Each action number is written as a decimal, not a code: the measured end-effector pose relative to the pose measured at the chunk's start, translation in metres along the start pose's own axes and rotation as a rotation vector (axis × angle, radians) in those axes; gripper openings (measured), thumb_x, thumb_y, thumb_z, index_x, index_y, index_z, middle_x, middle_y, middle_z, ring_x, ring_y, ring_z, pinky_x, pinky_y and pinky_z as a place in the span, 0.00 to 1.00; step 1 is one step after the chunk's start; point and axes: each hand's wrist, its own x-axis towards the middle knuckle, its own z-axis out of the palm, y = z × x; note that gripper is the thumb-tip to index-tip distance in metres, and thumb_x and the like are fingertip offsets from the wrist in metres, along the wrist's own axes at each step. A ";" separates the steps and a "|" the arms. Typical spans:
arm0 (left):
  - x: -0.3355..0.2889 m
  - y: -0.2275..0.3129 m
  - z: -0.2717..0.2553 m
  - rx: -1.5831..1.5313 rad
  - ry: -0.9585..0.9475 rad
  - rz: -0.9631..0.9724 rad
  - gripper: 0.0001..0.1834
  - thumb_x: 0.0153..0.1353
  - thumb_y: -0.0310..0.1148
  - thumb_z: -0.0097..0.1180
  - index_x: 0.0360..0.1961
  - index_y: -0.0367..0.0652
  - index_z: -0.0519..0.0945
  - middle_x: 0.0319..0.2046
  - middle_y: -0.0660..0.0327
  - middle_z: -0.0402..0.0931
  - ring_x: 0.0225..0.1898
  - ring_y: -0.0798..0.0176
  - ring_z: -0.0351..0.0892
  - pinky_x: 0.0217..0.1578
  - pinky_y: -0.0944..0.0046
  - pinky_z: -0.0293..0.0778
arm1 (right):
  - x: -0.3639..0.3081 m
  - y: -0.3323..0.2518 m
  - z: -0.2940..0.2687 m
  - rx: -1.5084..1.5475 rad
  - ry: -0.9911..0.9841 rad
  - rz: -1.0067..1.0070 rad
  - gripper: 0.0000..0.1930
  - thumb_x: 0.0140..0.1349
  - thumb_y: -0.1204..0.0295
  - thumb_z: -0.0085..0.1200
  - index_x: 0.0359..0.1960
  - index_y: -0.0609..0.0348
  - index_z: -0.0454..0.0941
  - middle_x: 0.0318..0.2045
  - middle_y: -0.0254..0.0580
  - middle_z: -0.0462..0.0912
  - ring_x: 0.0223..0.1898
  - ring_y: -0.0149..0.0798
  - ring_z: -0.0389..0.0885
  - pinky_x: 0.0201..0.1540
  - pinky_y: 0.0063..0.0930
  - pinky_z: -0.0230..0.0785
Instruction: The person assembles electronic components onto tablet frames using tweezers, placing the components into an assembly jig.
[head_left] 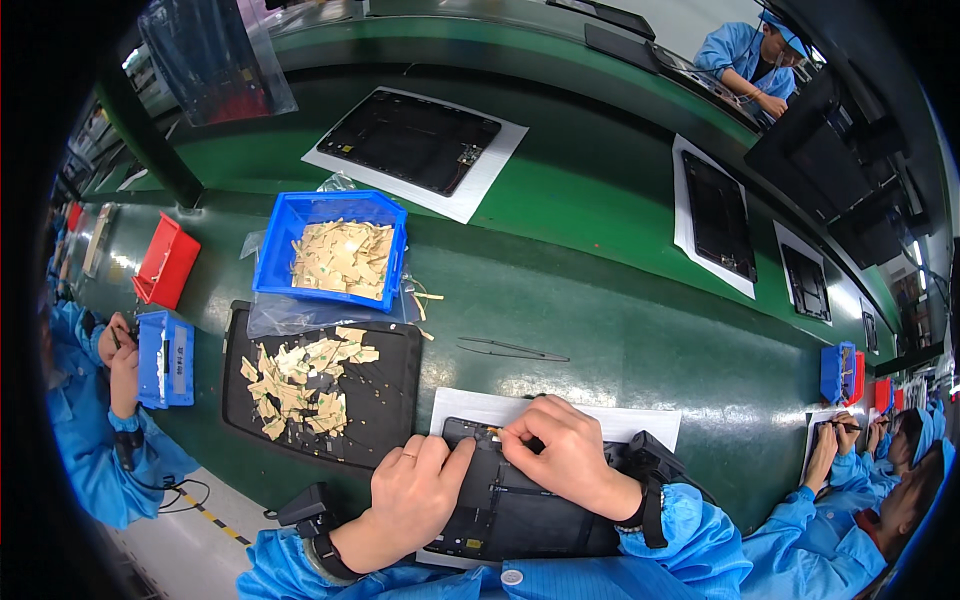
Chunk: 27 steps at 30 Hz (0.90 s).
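A black tablet housing (530,505) lies on a white sheet (640,420) right in front of me, partly covered by my hands. My left hand (415,495) rests on its upper left part, index finger stretched out onto the black surface and the fingers apart. At the upper edge of the housing, the thumb and index finger of my right hand (560,455) are pinched together. A small orange-tan bit shows by those fingertips, too small to name. Tweezers (513,350) lie on the green bench beyond my hands.
A black tray (390,390) at left carries tan adhesive pieces (300,385). Behind it stands a blue bin (330,203) full of similar pieces. More housings on white sheets, such as one tablet housing (410,140), lie on the far green strip. Co-workers sit on both sides.
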 end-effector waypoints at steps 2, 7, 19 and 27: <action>0.000 0.000 0.000 0.011 -0.004 0.000 0.15 0.44 0.26 0.62 0.37 0.45 0.83 0.23 0.65 0.62 0.24 0.64 0.70 0.23 0.65 0.68 | 0.000 0.001 0.001 -0.001 0.003 -0.002 0.06 0.46 0.76 0.63 0.19 0.58 0.76 0.19 0.35 0.76 0.23 0.38 0.77 0.24 0.30 0.69; 0.001 0.001 -0.001 0.018 -0.020 -0.002 0.17 0.44 0.27 0.62 0.39 0.46 0.84 0.24 0.65 0.62 0.25 0.64 0.70 0.24 0.65 0.67 | -0.001 0.002 0.001 -0.047 0.009 -0.049 0.08 0.46 0.76 0.64 0.18 0.57 0.75 0.20 0.34 0.76 0.24 0.38 0.77 0.24 0.30 0.69; 0.004 0.001 0.002 0.075 -0.043 0.055 0.17 0.50 0.28 0.55 0.43 0.46 0.83 0.22 0.65 0.60 0.24 0.66 0.68 0.21 0.66 0.61 | -0.002 0.003 0.002 -0.142 0.017 -0.125 0.09 0.44 0.74 0.66 0.19 0.55 0.75 0.20 0.33 0.75 0.24 0.38 0.75 0.24 0.30 0.70; 0.003 0.003 0.001 0.105 -0.068 0.030 0.19 0.46 0.28 0.57 0.42 0.51 0.83 0.23 0.66 0.61 0.24 0.66 0.68 0.22 0.65 0.63 | -0.002 0.001 0.003 -0.146 0.028 -0.135 0.09 0.44 0.75 0.66 0.18 0.55 0.74 0.20 0.33 0.75 0.23 0.38 0.75 0.23 0.30 0.69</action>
